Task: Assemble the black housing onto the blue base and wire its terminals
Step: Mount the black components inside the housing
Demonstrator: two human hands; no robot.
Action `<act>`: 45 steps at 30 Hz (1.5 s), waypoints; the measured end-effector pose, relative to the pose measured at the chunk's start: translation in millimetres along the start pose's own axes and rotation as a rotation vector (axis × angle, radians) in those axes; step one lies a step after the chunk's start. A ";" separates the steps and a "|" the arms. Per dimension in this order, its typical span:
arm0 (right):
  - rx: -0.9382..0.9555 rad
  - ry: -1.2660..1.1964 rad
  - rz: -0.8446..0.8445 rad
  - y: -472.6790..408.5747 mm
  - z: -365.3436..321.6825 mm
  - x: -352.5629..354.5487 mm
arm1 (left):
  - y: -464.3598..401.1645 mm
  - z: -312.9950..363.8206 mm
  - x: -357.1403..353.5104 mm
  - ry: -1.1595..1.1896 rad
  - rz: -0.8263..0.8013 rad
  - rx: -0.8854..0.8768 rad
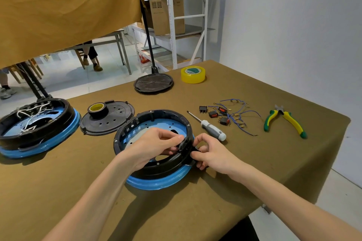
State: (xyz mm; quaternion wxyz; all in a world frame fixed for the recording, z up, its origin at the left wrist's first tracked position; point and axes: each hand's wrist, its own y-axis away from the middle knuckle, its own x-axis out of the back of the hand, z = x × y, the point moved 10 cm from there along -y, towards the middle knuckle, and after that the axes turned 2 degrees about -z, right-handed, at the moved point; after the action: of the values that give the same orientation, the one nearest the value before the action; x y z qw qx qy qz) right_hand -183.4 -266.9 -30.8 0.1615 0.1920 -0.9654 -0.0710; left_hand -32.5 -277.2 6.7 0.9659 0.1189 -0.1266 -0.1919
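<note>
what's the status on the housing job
Left hand and right hand pinching black housing rim. Housing seated on blue base. Switches and wires untouched. Nothing blocking.

Head-worn camera looks forward and down, close over the table (254, 172).

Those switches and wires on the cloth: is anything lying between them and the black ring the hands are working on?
Only the screwdriver lies between the switches and wires and the black ring, beside the ring's right edge. Both hands already grip the ring's near-right rim.
</note>
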 end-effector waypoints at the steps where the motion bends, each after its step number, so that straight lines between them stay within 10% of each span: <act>1: 0.005 0.005 0.003 -0.2 -0.4 -0.2 | 0.0 0.5 0.2 -0.002 0.005 -0.002; 33: -0.157 0.067 0.001 -8.7 0.4 -0.5 | -3.9 -4.0 14.1 0.039 0.114 -0.005; 45: -0.206 0.026 0.113 -24.6 -6.4 13.3 | 55.9 17.0 33.8 -0.942 0.617 -0.462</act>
State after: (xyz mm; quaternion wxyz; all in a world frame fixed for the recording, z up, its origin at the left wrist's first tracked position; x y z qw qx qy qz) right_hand -184.3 -295.1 -25.9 0.1964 0.1204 -0.9602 -0.1579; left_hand 11.8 -243.6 45.0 0.8179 -0.2335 -0.5242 0.0423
